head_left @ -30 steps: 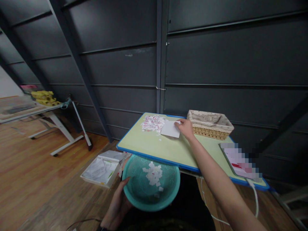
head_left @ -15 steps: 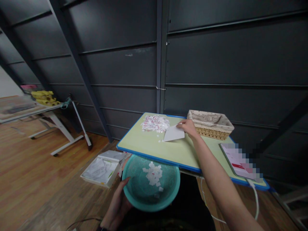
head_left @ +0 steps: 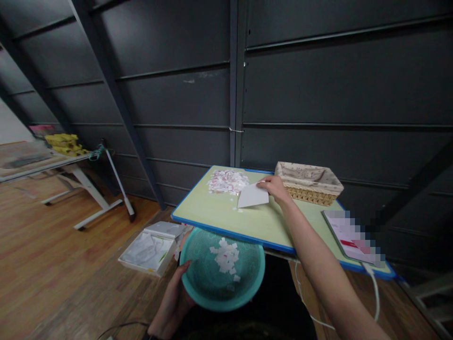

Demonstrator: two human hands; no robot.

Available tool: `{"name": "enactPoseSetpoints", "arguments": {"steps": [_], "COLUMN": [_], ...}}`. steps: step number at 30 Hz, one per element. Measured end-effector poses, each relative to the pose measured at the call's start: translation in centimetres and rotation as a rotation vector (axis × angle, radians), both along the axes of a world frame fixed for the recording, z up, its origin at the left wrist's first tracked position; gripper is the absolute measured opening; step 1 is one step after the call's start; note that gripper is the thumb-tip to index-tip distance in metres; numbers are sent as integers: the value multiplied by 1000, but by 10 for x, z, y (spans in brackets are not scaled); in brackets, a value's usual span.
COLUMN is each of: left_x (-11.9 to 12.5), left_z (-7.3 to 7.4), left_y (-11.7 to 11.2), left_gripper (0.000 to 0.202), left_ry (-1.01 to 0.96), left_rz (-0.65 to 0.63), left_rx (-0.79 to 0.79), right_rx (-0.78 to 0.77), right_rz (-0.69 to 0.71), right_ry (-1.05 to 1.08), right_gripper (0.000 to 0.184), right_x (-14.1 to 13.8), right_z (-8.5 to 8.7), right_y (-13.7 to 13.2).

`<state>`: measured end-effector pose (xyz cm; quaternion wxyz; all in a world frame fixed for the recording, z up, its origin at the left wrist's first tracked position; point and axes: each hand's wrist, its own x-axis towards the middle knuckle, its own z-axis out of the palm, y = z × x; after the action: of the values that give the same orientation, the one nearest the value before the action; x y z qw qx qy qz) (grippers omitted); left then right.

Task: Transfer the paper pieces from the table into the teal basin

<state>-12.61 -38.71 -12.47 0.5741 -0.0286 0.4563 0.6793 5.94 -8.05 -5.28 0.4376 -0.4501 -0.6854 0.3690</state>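
My left hand (head_left: 179, 288) grips the rim of a teal plastic colander (head_left: 258, 278), held below the front edge of the table. White paper scraps (head_left: 226, 256) lie inside it. Over the pale green tabletop (head_left: 219, 212), my right hand (head_left: 274, 187) is closed on the top edge of a flat white card (head_left: 254, 196), which is tilted with its lower edge at the surface. Left of the card spreads a pile of small paper scraps (head_left: 228, 182), white with some red print. A few loose bits sit just in front of the pile.
A cloth-lined wicker basket (head_left: 311, 196) stands at the table's back right. Nearer is a tablet (head_left: 350, 241) with a white cable (head_left: 377, 293). An open white box (head_left: 148, 250) lies on the floor at left. Dark metal panels (head_left: 177, 94) rise behind the table.
My right hand has shifted the white card slightly left, toward the pile of scraps. The colander and my left hand have stayed in place.
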Motion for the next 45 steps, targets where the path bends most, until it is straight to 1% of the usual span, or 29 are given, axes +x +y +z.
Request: {"name": "enactPoseSetpoints", "arguments": {"steps": [5,7,10,14,17,20,24,26,28,32,35,37,39,41,43,45], "left_x": [-1,0,4,6,3,0,-2,-2,-2,-1,-2,-3,-3,-1,2,4], "left_z": [1,3,6,7,7,7,5,4,3,2,-2,-5,-5,-3,1,4], "left_y": [2,1,-1,-2,-1,1,3,3,3,1,-1,-2,-2,-2,-2,-2], "left_gripper": [77,76,74,72,70,71,71,69,68,71,72,74,78,80,77,74], "left_ry": [-10,-17,22,64,35,-9,-43,-27,-6,20,39,37,47,60,53,42], "left_rz": [16,32,33,14,14,25,23,25,21,6,-19,-27,-6,14,5,-13], "left_rx": [-33,-20,7,31,-2,-57,-90,-91,-75,-26,-6,-24,-23,4,29,31], "right_rx": [24,28,45,113,150,120,33,-6,-30,-19,-2,3,5,-7,-29,-40], "right_rz": [-5,-17,-66,-135,-168,-108,131,209,195,87,64,55,59,96,134,127], "right_ry": [-5,3,8,-52,-130,-173,-103,-38,31,90,54,0,-40,-38,-3,30], "right_gripper": [22,23,28,35,35,33,31,31,32,27,24,23,24,26,28,29], "right_x": [-6,-8,-10,-14,-17,-20,-22,-21,-18,-7,-4,-5,-9,-13,-15,-16], "right_z": [-5,-8,-11,-17,-19,-16,-9,-6,-3,-1,-2,-3,-4,-4,-3,-2], "right_y": [1,2,4,7,6,-1,-14,-17,-16,-6,-1,-2,-5,-9,-12,-13]}}
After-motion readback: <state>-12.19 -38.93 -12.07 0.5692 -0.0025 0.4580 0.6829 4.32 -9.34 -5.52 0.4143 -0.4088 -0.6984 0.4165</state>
